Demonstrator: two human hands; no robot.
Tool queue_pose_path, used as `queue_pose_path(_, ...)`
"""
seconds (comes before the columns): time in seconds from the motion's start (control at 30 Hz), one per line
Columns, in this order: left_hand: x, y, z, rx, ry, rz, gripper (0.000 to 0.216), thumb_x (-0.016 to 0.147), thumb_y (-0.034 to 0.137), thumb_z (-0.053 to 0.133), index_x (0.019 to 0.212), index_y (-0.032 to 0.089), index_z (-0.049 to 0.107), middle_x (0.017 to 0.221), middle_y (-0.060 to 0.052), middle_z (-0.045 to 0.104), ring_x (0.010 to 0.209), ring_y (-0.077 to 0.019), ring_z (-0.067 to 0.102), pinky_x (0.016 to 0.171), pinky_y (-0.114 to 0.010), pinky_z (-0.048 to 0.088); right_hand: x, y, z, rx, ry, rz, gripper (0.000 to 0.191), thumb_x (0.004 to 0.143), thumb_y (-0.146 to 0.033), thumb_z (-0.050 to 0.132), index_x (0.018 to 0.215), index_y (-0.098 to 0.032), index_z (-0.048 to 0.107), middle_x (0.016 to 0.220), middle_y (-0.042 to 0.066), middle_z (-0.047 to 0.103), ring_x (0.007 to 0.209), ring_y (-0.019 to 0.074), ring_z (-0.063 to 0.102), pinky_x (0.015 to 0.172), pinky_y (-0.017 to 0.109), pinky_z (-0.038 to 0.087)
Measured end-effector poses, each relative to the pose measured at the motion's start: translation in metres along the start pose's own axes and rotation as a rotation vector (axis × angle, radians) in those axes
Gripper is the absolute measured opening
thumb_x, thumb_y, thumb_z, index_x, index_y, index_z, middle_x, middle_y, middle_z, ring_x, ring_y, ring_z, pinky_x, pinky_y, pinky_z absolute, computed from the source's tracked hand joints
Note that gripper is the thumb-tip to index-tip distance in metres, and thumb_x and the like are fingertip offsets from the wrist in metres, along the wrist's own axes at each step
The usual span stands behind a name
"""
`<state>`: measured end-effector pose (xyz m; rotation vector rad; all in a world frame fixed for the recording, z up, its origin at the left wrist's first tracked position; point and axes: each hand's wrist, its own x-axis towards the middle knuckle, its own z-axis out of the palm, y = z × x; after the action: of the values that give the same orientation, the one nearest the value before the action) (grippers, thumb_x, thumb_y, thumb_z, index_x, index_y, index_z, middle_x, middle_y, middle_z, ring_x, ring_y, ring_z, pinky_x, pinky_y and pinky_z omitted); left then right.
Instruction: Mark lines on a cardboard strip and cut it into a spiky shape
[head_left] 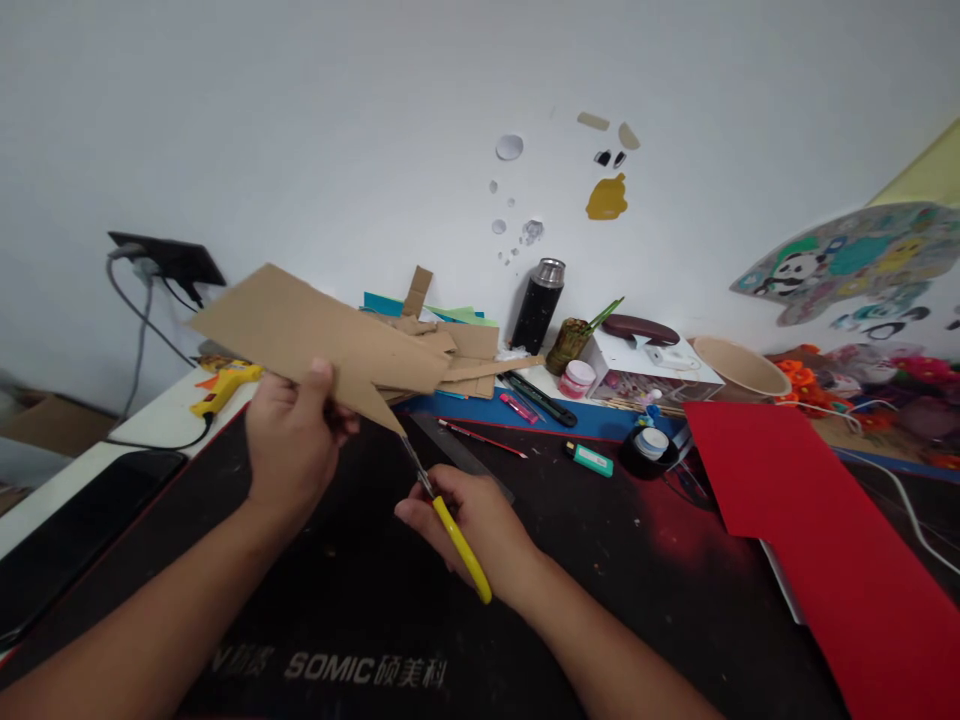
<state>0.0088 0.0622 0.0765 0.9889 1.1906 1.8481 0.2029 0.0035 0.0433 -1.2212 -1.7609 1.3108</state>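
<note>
My left hand [296, 435] pinches the lower edge of a brown cardboard piece [322, 335], thumb on its near face. The cardboard is held up off the table, with a narrow pointed flap sticking out at its lower right. In my right hand [472, 520] is a pair of scissors [461, 548] with yellow handles. Their blades point up and left, and the tips meet the end of the pointed flap. My right fingers are wrapped round the handles, partly hidden. Behind the held piece lies a pile of cardboard scraps [472, 345].
A black desk mat [360, 560] covers the table. A yellow glue gun [225, 388] and a phone [82, 530] lie left. Behind are a black thermos [538, 305], a utility knife [540, 398], a pencil [484, 438] and a lighter [591, 459]. Red card [817, 540] lies right.
</note>
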Motion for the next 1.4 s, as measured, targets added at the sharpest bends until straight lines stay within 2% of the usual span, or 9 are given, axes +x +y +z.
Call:
queue_pose_path(0.17,0.009,0.004,-0.001,-0.05,0.005,0.022,0.04,0.088,0.048,0.09,0.085,0.025,0.057,0.056,0.009,0.055,0.042,-0.0097,0.05,0.039,-0.021,0.04,-0.001,0.0,0.0,0.07,-0.024,0.042,0.032,0.099,-0.051,0.079,0.092,-0.022,0.069,0.063,-0.006,0.054,0.053,0.0118,0.051,0.054,0.023,0.038)
queue_pose_path(0.57,0.003,-0.003,0.0,-0.004,-0.011,-0.064,0.027,0.091,0.037,0.083,0.081,0.025,0.061,0.057,0.005,0.055,0.043,-0.0117,0.047,0.036,-0.021,0.037,0.001,0.0,-0.004,0.081,-0.029,0.054,0.032,0.097,-0.052,0.081,0.093,-0.021,0.07,0.063,-0.006,0.055,0.052,0.0113,0.05,0.051,0.023,0.038)
queue_pose_path(0.73,0.012,0.001,-0.002,-0.109,0.009,-0.056,0.032,0.086,0.032,0.086,0.075,0.023,0.057,0.052,0.007,0.05,0.04,-0.0087,0.043,0.035,-0.017,0.034,0.0,-0.001,-0.005,0.082,-0.063,0.068,0.032,0.097,-0.052,0.083,0.093,-0.022,0.071,0.064,-0.006,0.056,0.053,0.011,0.05,0.052,0.022,0.037)
queue_pose_path(0.83,0.014,0.005,-0.003,-0.095,-0.016,-0.061,0.034,0.085,0.032,0.086,0.072,0.023,0.056,0.05,0.007,0.048,0.039,-0.0084,0.042,0.033,-0.016,0.03,-0.001,-0.003,-0.006,0.089,-0.075,0.072,0.035,0.096,-0.054,0.083,0.093,-0.022,0.071,0.064,-0.006,0.055,0.053,0.0111,0.05,0.052,0.022,0.037)
queue_pose_path(1.03,0.01,0.005,0.0,-0.01,-0.066,-0.111,0.027,0.082,0.034,0.085,0.076,0.024,0.061,0.05,0.007,0.049,0.036,-0.0086,0.037,0.031,-0.017,0.029,0.0,-0.001,-0.006,0.099,-0.08,0.079,0.043,0.095,-0.063,0.082,0.094,-0.022,0.071,0.064,-0.005,0.056,0.055,0.0126,0.053,0.053,0.023,0.038)
queue_pose_path(1.23,0.01,0.007,0.001,0.029,-0.085,-0.145,0.031,0.075,0.038,0.088,0.073,0.024,0.06,0.048,0.007,0.046,0.035,-0.0078,0.036,0.03,-0.016,0.027,0.001,0.0,-0.005,0.099,-0.073,0.075,0.046,0.093,-0.066,0.082,0.093,-0.021,0.071,0.065,-0.005,0.056,0.056,0.0126,0.052,0.053,0.024,0.039)
queue_pose_path(1.4,0.01,0.004,-0.004,0.049,-0.11,-0.122,0.03,0.079,0.041,0.088,0.077,0.024,0.063,0.047,0.008,0.046,0.033,-0.0083,0.037,0.029,-0.017,0.028,0.001,0.001,-0.003,0.116,-0.059,0.102,0.047,0.092,-0.067,0.083,0.094,-0.022,0.071,0.064,-0.005,0.055,0.055,0.0128,0.052,0.053,0.024,0.039)
